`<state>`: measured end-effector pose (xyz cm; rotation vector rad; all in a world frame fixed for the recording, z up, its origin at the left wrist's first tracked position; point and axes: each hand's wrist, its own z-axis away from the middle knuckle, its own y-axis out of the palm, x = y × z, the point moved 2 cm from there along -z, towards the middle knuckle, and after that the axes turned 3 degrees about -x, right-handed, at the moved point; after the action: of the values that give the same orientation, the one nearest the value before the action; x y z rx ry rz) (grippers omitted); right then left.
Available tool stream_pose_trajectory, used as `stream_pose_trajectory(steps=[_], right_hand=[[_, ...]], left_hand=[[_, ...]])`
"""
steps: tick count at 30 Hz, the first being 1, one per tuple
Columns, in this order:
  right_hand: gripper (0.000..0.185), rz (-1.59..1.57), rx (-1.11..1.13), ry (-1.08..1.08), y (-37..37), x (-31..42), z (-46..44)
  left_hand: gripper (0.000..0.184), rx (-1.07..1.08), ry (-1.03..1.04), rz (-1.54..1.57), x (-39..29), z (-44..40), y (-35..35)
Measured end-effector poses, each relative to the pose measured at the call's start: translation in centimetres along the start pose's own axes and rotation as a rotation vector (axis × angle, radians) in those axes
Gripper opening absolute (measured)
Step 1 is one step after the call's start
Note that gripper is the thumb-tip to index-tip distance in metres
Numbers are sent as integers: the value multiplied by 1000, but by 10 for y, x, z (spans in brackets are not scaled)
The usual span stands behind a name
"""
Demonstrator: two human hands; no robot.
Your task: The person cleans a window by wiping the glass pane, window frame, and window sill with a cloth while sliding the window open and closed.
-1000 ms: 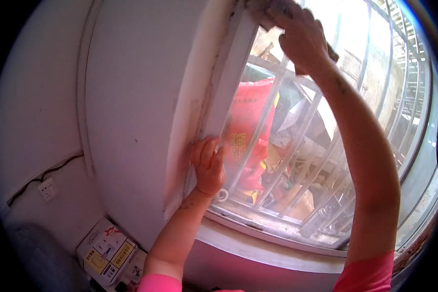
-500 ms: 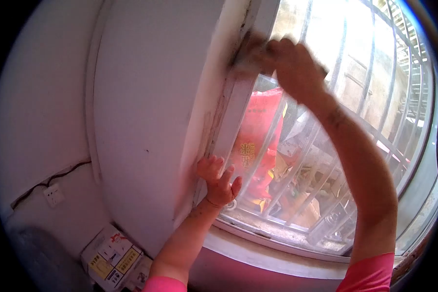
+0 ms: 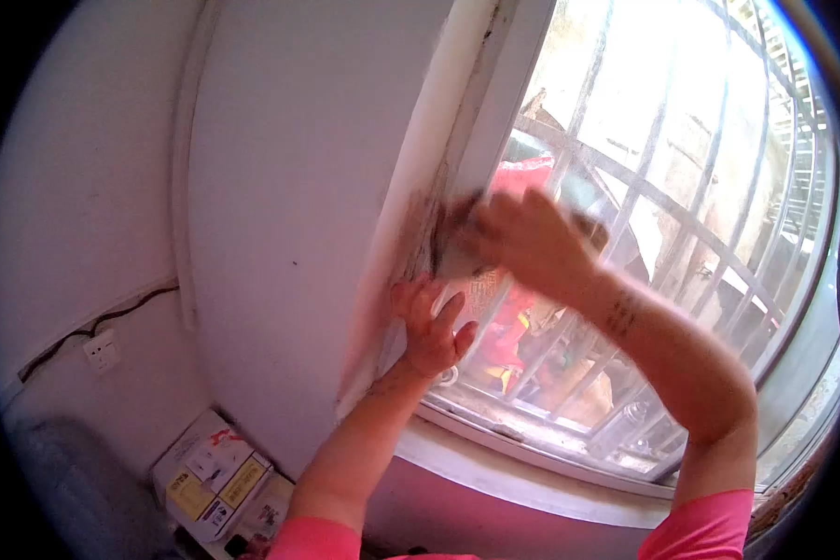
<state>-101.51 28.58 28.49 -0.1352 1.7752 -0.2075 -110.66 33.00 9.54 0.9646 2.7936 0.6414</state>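
My right hand, smeared by motion, is closed over a dark brown cloth-like thing at the left edge of the window. Parts of that thing stick out on both sides of my fist, too blurred to name exactly. Lower down, my left hand rests with spread fingers against the white window frame and the wall edge beside it; it holds nothing. Dark marks and worn paint run along the joint between frame and wall, close to both hands.
Behind the window glass stand metal bars, a red bag and a clear bottle. Below runs the window sill. At the lower left are a printed box and a wall socket.
My right hand has moved down along the window frame with the brown thing, closer to my left hand. My left hand stays against the frame. The view has shifted slightly.
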Motion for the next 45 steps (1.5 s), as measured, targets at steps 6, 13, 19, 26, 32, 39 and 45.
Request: stream_pose_trajectory(steps=[6,13,19,26,32,39,45], right_hand=[[39,311,-252,300,-18,-109,-26],[46,152,15,253,5,16,-6],[20,-13,60,114,12,111,11],[23,-53,181,-8,32,195,19],[22,-89,284,-76,43,238,22],[21,-20,460,-44,34,219,45],[39,-226,5,228,-5,120,81]], left_hand=[[43,132,20,-79,-5,-11,-6],[38,-17,-119,-45,-22,8,-101],[33,93,-153,-141,-43,8,-161],[30,115,-215,-241,-50,-8,-181],[28,108,-188,-190,-54,-18,-169],[26,99,-207,-107,-55,-36,-152],[26,90,-179,4,-42,-51,-118]])
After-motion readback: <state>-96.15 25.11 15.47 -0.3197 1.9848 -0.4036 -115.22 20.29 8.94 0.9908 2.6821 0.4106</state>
